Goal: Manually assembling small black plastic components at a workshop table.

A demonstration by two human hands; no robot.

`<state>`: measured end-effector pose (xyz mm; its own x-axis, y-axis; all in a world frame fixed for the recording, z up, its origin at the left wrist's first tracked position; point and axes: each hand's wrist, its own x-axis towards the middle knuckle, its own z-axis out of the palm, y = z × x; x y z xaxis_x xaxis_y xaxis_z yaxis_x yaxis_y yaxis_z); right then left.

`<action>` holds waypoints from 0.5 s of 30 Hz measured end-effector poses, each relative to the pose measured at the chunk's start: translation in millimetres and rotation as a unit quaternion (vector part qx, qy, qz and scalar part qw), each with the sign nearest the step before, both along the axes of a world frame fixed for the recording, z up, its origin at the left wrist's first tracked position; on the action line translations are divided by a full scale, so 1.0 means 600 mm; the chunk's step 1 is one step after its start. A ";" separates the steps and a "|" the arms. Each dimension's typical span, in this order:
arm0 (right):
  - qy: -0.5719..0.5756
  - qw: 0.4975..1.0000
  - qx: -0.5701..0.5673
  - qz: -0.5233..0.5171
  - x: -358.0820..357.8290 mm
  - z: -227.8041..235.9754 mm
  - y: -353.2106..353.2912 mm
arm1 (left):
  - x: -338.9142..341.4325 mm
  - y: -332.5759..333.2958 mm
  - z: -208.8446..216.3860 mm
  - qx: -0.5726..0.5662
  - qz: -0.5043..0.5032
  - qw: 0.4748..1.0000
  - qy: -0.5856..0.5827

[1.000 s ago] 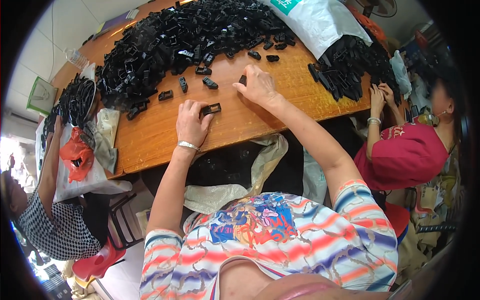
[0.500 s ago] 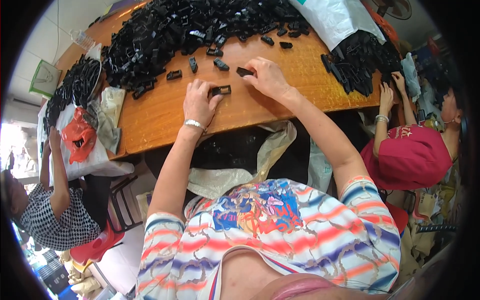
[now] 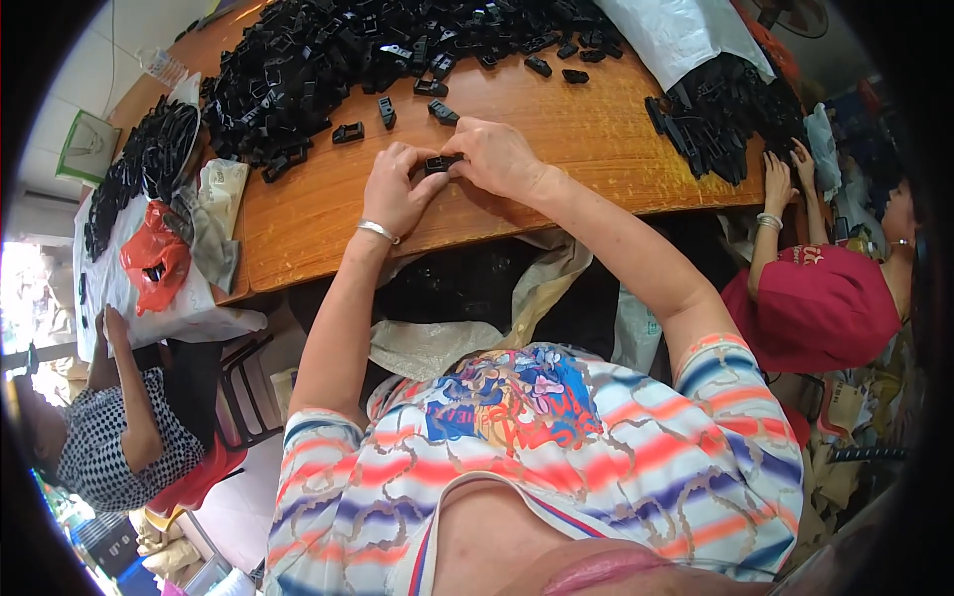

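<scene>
Over the near part of the wooden table (image 3: 556, 189), my two hands meet around a small black plastic part (image 3: 437, 164) with an open rectangular frame. My left hand (image 3: 394, 194) is closed, thumb and fingers gripping its left end. Closed as well, my right hand (image 3: 502, 161) presses its fingertips at the right end of the same part. Any second piece under those fingertips is hidden. Several similar loose parts lie just beyond, among them one black part (image 3: 349, 132) by my left hand and another (image 3: 443, 112) by my right.
A large heap of black parts (image 3: 318, 84) covers the far table. At the right, long black pieces (image 3: 708, 129) spill from a white sack (image 3: 686, 40) near a co-worker's hands (image 3: 778, 184). At the left are a red plastic bag (image 3: 156, 260) and another co-worker's hand (image 3: 116, 328).
My right hand has moved left, bringing its dark piece to the black part in my left hand. The hands were apart and now touch the same part. The left co-worker's hands have lowered.
</scene>
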<state>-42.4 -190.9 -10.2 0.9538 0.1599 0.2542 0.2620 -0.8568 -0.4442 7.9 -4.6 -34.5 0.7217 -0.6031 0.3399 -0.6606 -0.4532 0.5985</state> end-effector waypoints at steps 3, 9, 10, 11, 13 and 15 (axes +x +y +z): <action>0.020 1.000 -0.005 0.004 0.001 0.009 0.004 | 0.013 -0.002 0.011 -0.004 0.010 0.991 0.137; -0.041 0.999 0.029 0.000 -0.022 -0.020 0.014 | 0.016 -0.016 0.015 0.046 0.033 0.990 0.126; -0.081 0.996 0.031 0.002 -0.028 -0.027 0.015 | 0.019 -0.018 0.011 0.049 0.028 0.991 0.118; -0.100 0.994 0.035 0.010 -0.030 -0.032 0.015 | 0.024 -0.018 0.008 0.062 0.035 0.992 0.108; -0.084 0.996 0.044 -0.004 -0.044 -0.033 0.011 | 0.025 -0.020 0.016 0.089 0.007 0.989 0.118; -0.029 0.998 0.051 -0.010 -0.067 -0.025 0.011 | 0.036 -0.016 0.023 0.095 -0.039 0.969 0.225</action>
<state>-82.5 -184.3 -25.3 0.9396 0.1119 0.3234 0.2739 -0.8125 -0.5146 29.8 -14.5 -20.7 0.7204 -0.6830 -0.1204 -0.3890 -0.5417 0.7451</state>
